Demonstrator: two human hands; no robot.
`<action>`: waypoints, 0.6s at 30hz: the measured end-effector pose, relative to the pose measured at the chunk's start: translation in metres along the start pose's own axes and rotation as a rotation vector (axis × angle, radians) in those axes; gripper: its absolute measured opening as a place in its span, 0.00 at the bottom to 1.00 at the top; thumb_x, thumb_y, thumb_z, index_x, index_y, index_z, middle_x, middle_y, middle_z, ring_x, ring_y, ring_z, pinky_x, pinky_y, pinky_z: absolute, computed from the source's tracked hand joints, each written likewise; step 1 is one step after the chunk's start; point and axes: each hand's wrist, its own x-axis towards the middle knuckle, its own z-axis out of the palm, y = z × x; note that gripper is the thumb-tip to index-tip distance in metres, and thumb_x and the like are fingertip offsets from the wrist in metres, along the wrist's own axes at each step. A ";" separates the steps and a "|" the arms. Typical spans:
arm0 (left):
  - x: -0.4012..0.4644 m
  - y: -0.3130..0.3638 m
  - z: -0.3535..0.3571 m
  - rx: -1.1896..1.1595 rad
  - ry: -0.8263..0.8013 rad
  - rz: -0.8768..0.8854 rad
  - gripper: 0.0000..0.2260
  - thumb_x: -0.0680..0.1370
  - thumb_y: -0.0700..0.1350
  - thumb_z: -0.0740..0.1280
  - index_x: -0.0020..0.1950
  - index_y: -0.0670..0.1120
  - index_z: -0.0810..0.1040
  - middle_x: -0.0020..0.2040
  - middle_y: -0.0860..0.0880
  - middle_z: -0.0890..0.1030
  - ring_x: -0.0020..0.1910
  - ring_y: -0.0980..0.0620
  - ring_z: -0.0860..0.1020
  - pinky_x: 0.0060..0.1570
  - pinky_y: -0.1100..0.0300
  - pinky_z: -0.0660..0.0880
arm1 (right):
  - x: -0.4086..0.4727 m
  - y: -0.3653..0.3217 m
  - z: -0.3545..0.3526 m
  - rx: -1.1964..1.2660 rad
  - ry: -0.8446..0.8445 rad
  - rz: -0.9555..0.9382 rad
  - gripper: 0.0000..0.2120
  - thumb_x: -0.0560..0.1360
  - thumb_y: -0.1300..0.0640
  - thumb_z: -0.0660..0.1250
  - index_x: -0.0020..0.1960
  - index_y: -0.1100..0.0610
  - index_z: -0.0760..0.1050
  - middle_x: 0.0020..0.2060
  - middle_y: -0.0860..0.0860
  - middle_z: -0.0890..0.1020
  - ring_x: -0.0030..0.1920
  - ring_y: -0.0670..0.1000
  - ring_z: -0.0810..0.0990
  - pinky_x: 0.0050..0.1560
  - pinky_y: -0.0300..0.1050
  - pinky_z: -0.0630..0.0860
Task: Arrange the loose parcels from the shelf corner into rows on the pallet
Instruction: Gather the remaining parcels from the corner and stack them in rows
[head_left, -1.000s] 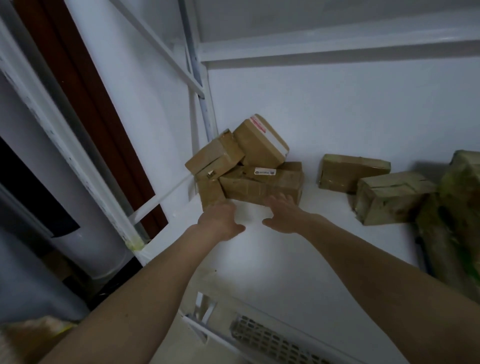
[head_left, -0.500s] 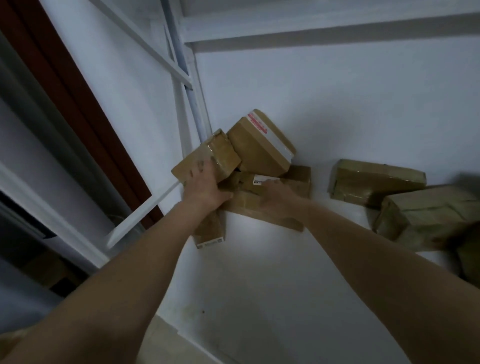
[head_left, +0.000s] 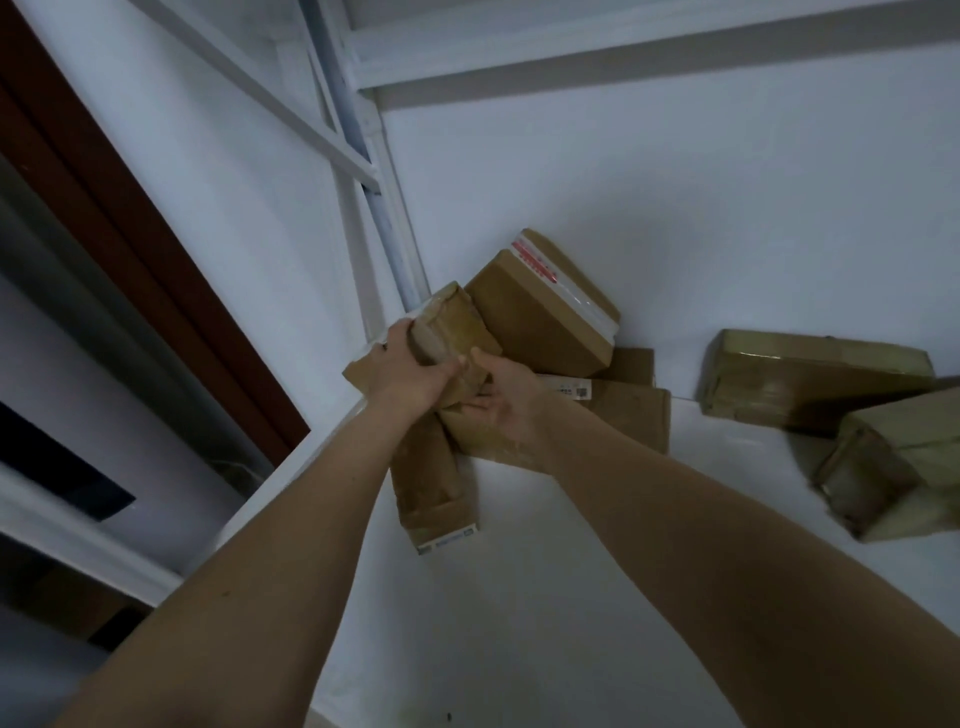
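Observation:
A heap of brown cardboard parcels fills the corner of the white shelf (head_left: 571, 545). Both hands are on the small taped parcel (head_left: 460, 325) at the heap's left. My left hand (head_left: 410, 369) grips its near end, fingers curled over the top. My right hand (head_left: 501, 400) holds it from below and from the right. Behind it leans a larger box with red-printed tape (head_left: 540, 312). A flat labelled parcel (head_left: 623, 421) lies under that box. A narrow parcel (head_left: 431, 483) points toward me beneath my hands.
Two more wrapped parcels lie at the right, one long (head_left: 810, 376) against the back wall and one nearer (head_left: 893, 462). White shelf uprights (head_left: 384, 208) stand in the corner. A brown door frame (head_left: 130, 234) runs down the left. No pallet is in view.
Both hands went from the shelf in front of the heap onto the small taped parcel. The left hand gripped it first; the right hand moved over from the flat labelled parcel.

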 end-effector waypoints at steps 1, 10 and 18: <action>-0.004 0.000 0.000 -0.030 0.025 0.018 0.36 0.70 0.58 0.74 0.73 0.50 0.62 0.68 0.45 0.69 0.65 0.45 0.70 0.62 0.56 0.68 | 0.000 0.004 0.004 0.045 -0.007 -0.007 0.12 0.79 0.55 0.63 0.59 0.60 0.75 0.64 0.59 0.75 0.62 0.58 0.75 0.65 0.52 0.72; -0.072 0.012 -0.018 -0.319 0.263 0.392 0.28 0.70 0.46 0.76 0.63 0.48 0.65 0.71 0.56 0.62 0.64 0.72 0.59 0.62 0.73 0.65 | -0.039 0.010 0.015 0.175 -0.052 -0.171 0.29 0.74 0.77 0.58 0.72 0.60 0.62 0.64 0.63 0.74 0.63 0.63 0.75 0.63 0.63 0.71; -0.127 0.031 -0.041 -0.525 0.201 0.404 0.26 0.72 0.54 0.73 0.59 0.42 0.66 0.63 0.50 0.67 0.59 0.62 0.67 0.59 0.58 0.75 | -0.133 -0.004 -0.004 0.303 0.034 -0.337 0.27 0.70 0.71 0.57 0.66 0.54 0.69 0.60 0.60 0.74 0.58 0.63 0.76 0.48 0.67 0.78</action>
